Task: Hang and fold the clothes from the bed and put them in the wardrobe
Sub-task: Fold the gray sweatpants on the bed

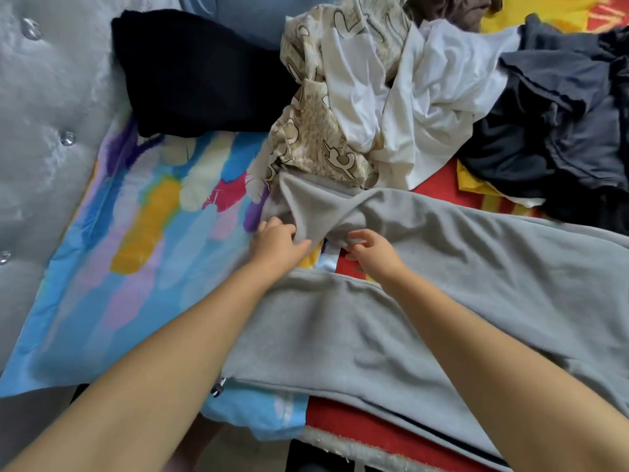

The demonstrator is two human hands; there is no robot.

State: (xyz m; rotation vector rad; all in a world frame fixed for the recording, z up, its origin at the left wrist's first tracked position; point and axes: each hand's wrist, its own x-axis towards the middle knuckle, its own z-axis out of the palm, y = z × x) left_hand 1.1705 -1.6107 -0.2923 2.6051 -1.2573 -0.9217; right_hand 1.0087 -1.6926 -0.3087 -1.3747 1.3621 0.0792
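Both hands, left hand (277, 241) and right hand (372, 250), pinch the grey trousers (442, 267) at the crotch, probably to straighten them for folding

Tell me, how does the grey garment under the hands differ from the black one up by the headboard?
The grey garment is pale and spread out across the bed; the black garment is very dark and lies in a compact heap. Both hands work on the grey one: the left hand grips its fabric and the right hand touches it, while nobody touches the black one. Both look like soft, thick fabric and lie on the bed.
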